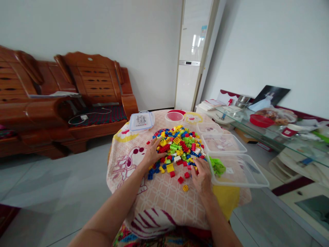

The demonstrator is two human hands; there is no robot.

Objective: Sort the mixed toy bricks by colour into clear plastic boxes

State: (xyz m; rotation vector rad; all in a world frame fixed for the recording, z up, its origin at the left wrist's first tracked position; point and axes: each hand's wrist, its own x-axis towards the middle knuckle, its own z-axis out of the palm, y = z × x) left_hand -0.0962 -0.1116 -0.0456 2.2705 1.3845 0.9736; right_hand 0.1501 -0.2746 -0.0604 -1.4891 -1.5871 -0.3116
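Note:
A heap of small toy building bricks (180, 144) in red, yellow, green, blue and white lies on a cloth-covered round table (164, 195). At the heap's left side, my left hand (153, 153) rests on the bricks with its fingers spread. My right hand (202, 174) is at the heap's right edge, fingers bent and apart, touching bricks; nothing held shows in either hand. Beside the right hand stands a clear plastic container (244, 185) with several green bricks (217, 166) in its left end. A yellow round brick (185, 188) lies apart, nearer me.
Two more clear containers (226, 143) (209, 128) sit behind the first. A pink bowl (174, 117) and a white lidded box (141, 121) stand at the table's back. A cluttered glass shelf (244, 115) is to the right, wooden seats (95, 82) to the left.

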